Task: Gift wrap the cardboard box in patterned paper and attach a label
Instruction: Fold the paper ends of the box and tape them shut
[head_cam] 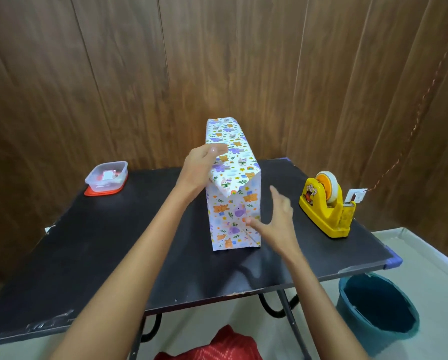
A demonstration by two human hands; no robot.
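Most of the wrapping looks done: box [232, 178] stands upright mid-table [113, 242], near-end flaps folded, no label showing yet. Left hand [198, 170] braces its top edge, fingers hidden, grip unclear; right hand [277, 224], spread wide, thumbs the low fold. Dispenser [326, 203] at three o'clock, tub [106, 178] at ten, working room toward six.

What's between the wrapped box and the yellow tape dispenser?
In the head view: the right hand, thumb at the wrapped box, then bare black table up to the tape dispenser.
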